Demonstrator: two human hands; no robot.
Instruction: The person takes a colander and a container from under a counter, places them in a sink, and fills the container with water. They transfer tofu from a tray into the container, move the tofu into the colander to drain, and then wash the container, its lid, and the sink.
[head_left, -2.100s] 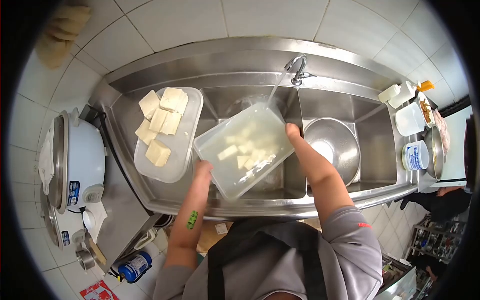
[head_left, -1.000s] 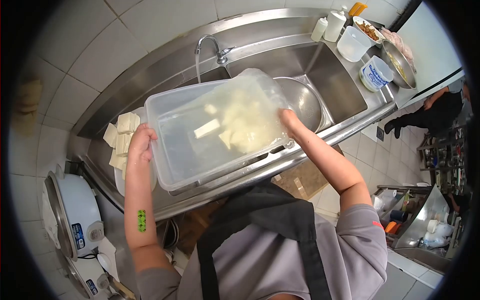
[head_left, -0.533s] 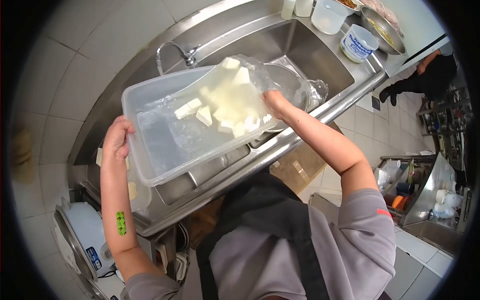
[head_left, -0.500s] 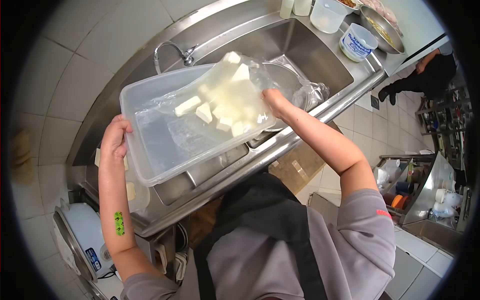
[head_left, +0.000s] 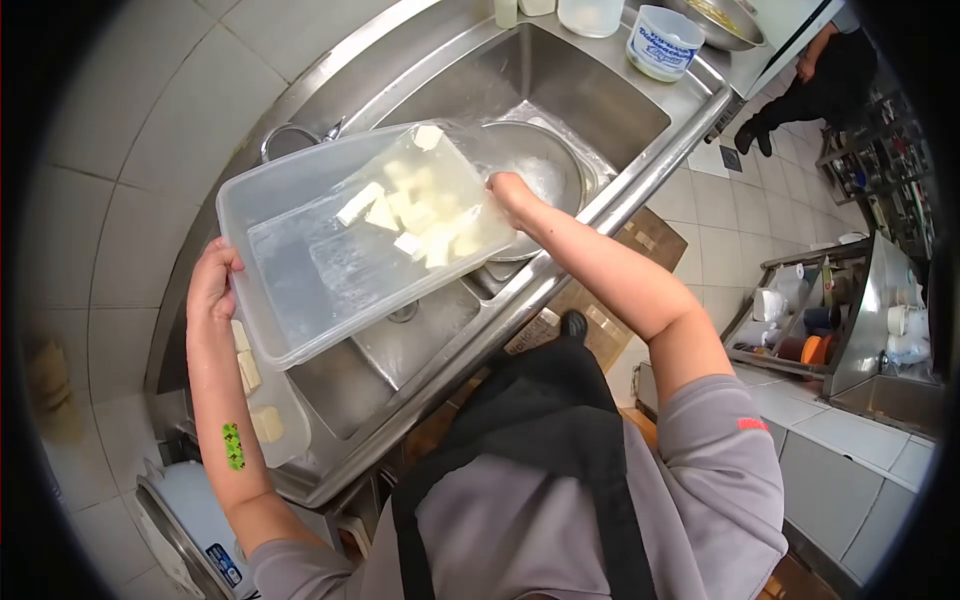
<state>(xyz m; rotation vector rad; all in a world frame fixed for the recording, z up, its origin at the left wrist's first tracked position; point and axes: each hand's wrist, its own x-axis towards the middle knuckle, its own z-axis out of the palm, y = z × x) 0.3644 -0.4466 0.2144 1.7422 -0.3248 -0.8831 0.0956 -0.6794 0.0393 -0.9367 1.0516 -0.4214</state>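
A large translucent plastic bin (head_left: 330, 325) is held tilted over the sink between my hands. My left hand (head_left: 212, 282) is closed on its left rim. My right hand (head_left: 510, 198) is closed around the right edge, with its fingertips partly hidden. Pale white-yellow blocks (head_left: 415, 215), perhaps cheese or tofu, are gathered toward the bin's right end. Some look hazy through clear plastic film, and its exact extent is hard to see. Just beyond the bin's right end, a round metal pan (head_left: 560, 165) rests in the sink, with something clear and shiny in it.
The steel sink (head_left: 600, 100) has a curved faucet (head_left: 290, 135) behind the bin. A labelled white tub (head_left: 663, 45) and a metal bowl (head_left: 725, 25) stand at the far right. Pale blocks lie on a board (head_left: 285, 435) at left. Another person (head_left: 815, 75) stands at upper right.
The clear plastic that bulged above the blocks and over the pan now lies lower. The blocks have shifted inside the bin. The view has moved, and both hands keep their hold.
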